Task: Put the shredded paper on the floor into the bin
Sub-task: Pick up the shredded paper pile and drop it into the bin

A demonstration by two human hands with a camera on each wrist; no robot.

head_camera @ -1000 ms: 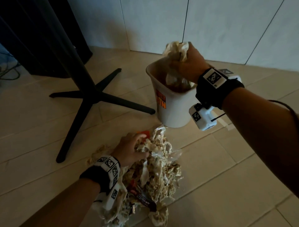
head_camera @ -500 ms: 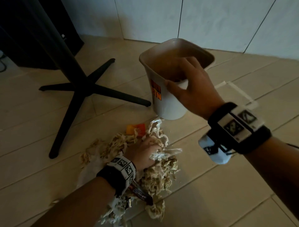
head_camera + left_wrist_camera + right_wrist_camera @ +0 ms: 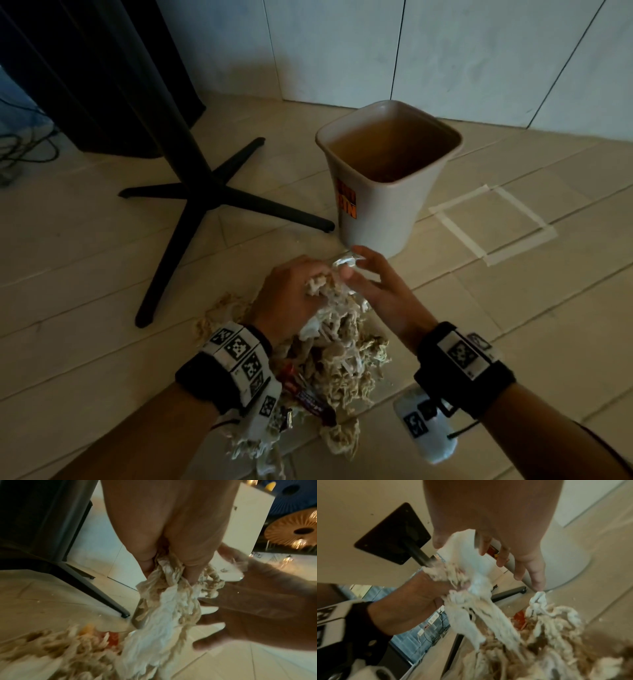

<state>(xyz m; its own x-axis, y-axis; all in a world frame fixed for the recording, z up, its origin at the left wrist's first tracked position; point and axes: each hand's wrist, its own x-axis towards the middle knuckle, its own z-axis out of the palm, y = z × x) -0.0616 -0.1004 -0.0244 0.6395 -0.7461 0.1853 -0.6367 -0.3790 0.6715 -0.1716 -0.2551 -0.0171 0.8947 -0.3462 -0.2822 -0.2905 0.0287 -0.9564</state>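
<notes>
Paper shreds (image 3: 337, 346) gripped by left hand (image 3: 291, 294), right hand (image 3: 380, 291) (back from bin (image 3: 373, 209)) alongside

L fingers (image 3: 308, 270) buried in shredded paper (image 3: 342, 359); pile blurred.

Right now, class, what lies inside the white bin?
Inside the bin, bare brownish walls show and a little shredded paper lies at the bottom; the near wall hides the rest of the floor.

Right hand (image 3: 488, 527) with spread fingers (image 3: 537, 574) touching a clump of shredded paper (image 3: 471, 588) gripped by the left hand (image 3: 412, 601), above the floor (image 3: 599, 561).
</notes>
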